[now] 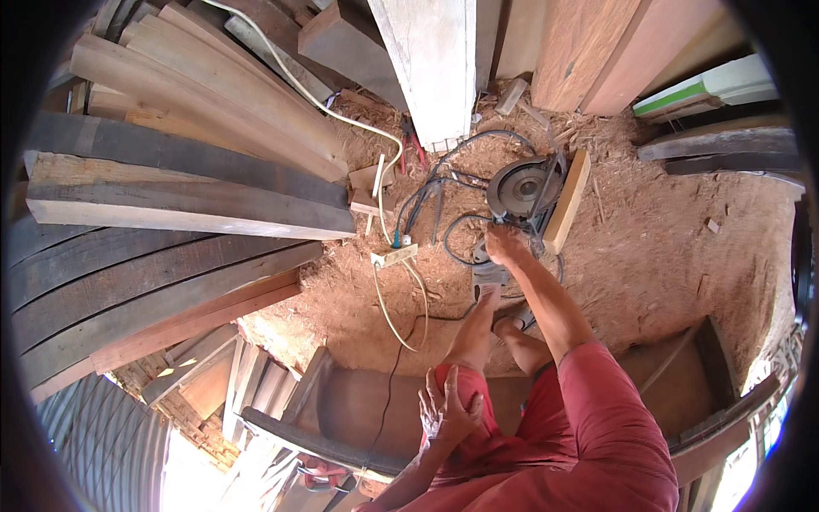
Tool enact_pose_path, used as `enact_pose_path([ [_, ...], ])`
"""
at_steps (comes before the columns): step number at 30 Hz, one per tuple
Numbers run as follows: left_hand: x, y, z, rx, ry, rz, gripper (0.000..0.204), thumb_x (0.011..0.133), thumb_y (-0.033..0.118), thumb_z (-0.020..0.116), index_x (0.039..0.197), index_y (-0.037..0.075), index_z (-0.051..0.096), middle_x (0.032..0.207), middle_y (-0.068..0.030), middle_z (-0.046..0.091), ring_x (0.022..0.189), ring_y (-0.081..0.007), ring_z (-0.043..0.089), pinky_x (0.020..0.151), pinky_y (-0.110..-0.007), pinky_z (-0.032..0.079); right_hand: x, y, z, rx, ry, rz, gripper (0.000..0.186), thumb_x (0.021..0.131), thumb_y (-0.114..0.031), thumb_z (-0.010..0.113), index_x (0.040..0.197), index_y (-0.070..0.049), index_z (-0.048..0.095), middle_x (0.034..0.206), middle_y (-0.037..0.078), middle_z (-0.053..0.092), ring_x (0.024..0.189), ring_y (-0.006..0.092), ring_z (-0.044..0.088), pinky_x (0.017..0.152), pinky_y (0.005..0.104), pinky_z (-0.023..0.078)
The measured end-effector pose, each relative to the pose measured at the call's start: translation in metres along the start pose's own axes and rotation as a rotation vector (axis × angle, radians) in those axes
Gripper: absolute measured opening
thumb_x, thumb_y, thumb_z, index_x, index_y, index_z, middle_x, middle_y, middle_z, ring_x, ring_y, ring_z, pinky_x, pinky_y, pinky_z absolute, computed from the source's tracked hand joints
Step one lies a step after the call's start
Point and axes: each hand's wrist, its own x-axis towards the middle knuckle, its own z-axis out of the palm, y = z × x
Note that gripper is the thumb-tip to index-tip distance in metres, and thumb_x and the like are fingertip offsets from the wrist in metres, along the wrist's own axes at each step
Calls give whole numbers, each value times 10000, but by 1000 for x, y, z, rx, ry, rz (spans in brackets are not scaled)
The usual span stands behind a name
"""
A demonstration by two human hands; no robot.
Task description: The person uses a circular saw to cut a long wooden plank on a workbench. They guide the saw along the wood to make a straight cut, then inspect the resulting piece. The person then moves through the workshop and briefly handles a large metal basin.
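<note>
A circular saw (522,189) rests on the sawdust-covered ground, alongside a pale wooden block (567,205). My right hand (505,243) reaches down to the saw's near end, fingers curled closed on it; exactly which part they grip is hidden. My left hand (448,410) rests on my left knee, fingers apart and holding nothing. My foot (489,290) is just below the saw, near a grey object that I cannot make out. Dark cables loop around the saw, and a cream power strip (388,256) with plugs lies to its left.
Stacked planks (162,260) crowd the left, and upright boards (420,60) stand ahead. More boards (717,149) lie at the right. A wooden bench (695,375) is beneath me. Red pliers (411,145), a white cord and offcuts lie on the ground.
</note>
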Motion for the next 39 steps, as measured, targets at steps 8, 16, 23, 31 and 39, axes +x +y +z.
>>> enact_pose_path([
  [8, 6, -2, -2, 2, -34, 18, 818, 775, 407, 754, 1455, 112, 411, 1368, -392, 399, 1174, -581, 460, 951, -641, 431, -39, -9, -64, -21, 198, -268, 350, 912, -131, 574, 1246, -28, 574, 707, 77, 605, 526, 173, 525, 414, 353, 445],
  [16, 13, 6, -13, -7, -117, -35, 848, 769, 400, 759, 1478, 132, 378, 1434, -380, 330, 1216, -577, 435, 994, -640, 402, 58, 65, -181, 106, 110, 175, 495, 1050, -267, 452, 1508, -107, 357, 1054, 137, 691, 575, 101, 479, 461, 223, 440],
  [23, 14, 3, -9, -31, -104, -97, 892, 728, 411, 784, 1471, 142, 370, 1487, -368, 259, 1231, -597, 395, 1013, -663, 365, 159, 136, -132, 118, 108, 61, 735, 990, -344, 527, 1560, -49, 171, 1006, 251, 699, 1027, 370, 664, 973, 458, 497],
  [31, 11, -4, 8, -44, 19, -119, 919, 678, 382, 824, 1452, 152, 386, 1466, -385, 278, 1198, -558, 431, 968, -646, 396, 228, 173, -94, 129, 259, -57, 807, 942, -258, 623, 1571, -69, 154, 1221, 302, 625, 1192, 429, 581, 1086, 429, 420],
  [39, 13, 19, 3, -64, -68, -166, 902, 690, 363, 823, 1452, 156, 388, 1455, -352, 315, 1175, -542, 452, 942, -634, 424, 172, 106, -135, 251, 301, 248, 372, 1024, -422, 450, 1263, -177, 596, 994, 155, 721, 945, 311, 701, 823, 417, 557],
])
